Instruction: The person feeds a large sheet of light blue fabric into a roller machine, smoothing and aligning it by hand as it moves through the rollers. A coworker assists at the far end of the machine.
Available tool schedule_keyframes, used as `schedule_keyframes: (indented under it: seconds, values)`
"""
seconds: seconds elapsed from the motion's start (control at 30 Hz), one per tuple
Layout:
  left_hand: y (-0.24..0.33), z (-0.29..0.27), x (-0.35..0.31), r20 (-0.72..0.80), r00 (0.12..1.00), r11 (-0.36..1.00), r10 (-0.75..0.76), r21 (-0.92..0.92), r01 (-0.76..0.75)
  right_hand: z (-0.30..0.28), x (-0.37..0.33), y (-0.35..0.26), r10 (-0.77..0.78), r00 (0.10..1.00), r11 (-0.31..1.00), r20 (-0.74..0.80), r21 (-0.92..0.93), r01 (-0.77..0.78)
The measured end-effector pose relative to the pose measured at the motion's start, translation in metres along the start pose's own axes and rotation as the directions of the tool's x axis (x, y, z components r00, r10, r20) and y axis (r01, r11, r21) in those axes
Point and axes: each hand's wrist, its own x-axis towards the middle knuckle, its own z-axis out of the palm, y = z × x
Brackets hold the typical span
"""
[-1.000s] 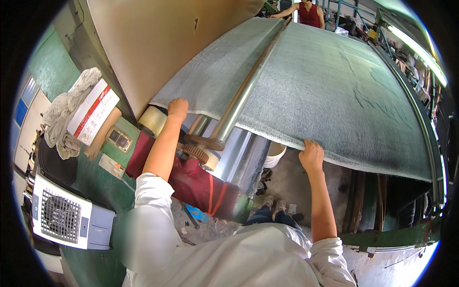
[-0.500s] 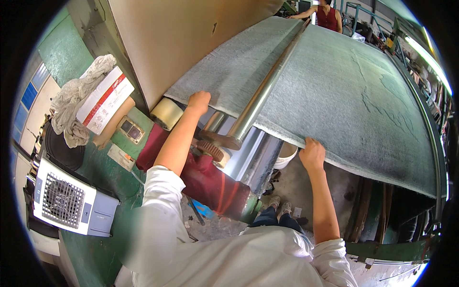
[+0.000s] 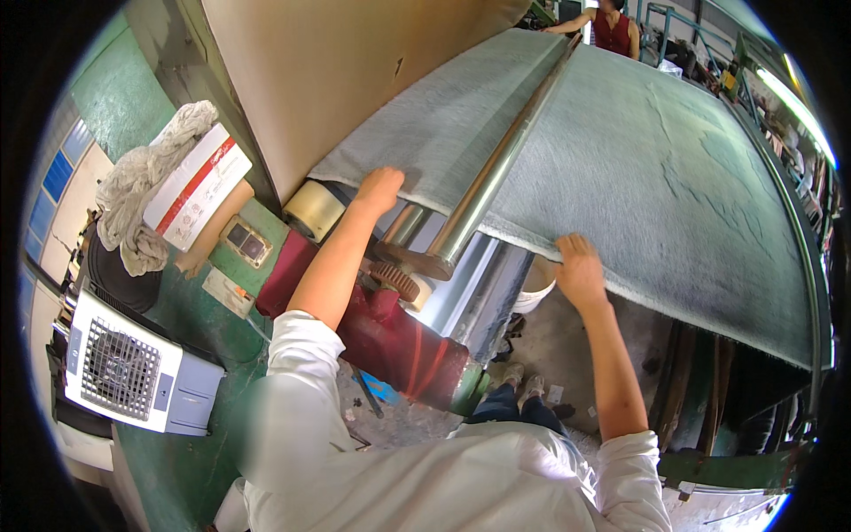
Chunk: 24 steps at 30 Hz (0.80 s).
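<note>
A wide sheet of grey-green fabric (image 3: 638,168) spreads away from me, passing under a shiny metal roller (image 3: 501,168). My left hand (image 3: 381,188) is closed on its near edge, left of the roller's end. To the right of the roller, my right hand (image 3: 580,270) grips the same edge with curled fingers; the thumb is hidden. Wrinkles run through the fabric's far right part. Below the near edge, between my arms, sit a toothed gear (image 3: 395,280) and a lower metal roller (image 3: 496,297).
A tall tan panel (image 3: 346,80) rises at the left. Dark red cloth (image 3: 390,341) covers the machine's near end beside a cream roll (image 3: 314,211). A white bucket (image 3: 535,285) stands under the fabric. Farther left are an air cooler (image 3: 133,368) and a carton (image 3: 199,191). Another person (image 3: 613,34) stands at the far end.
My right hand has shifted slightly away from me at the fabric's edge, and its forearm leans farther right. My left hand keeps its hold on the edge.
</note>
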Motion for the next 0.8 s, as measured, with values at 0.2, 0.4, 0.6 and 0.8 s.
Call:
schedule_keyframes:
  seconds: [0.2,0.4,0.6,0.8]
  values:
    - [-0.010,0.002,-0.007,0.097,0.992,0.997,-0.074,0.035,0.071,-0.048,-0.044,0.092,0.369,0.905,0.853,-0.213,-0.310,-0.421]
    - [-0.017,0.003,-0.006,0.026,0.986,0.982,-0.163,0.101,0.159,-0.024,-0.082,0.083,0.425,0.899,0.857,-0.110,-0.272,-0.438]
    - [-0.011,0.002,-0.010,-0.175,0.969,0.964,-0.178,0.169,0.207,-0.014,-0.072,0.069,0.436,0.898,0.865,-0.061,-0.248,-0.437]
    - [0.002,-0.010,-0.003,-0.078,0.997,1.000,-0.027,0.004,0.027,-0.003,-0.060,0.059,0.390,0.917,0.885,-0.084,-0.240,-0.399]
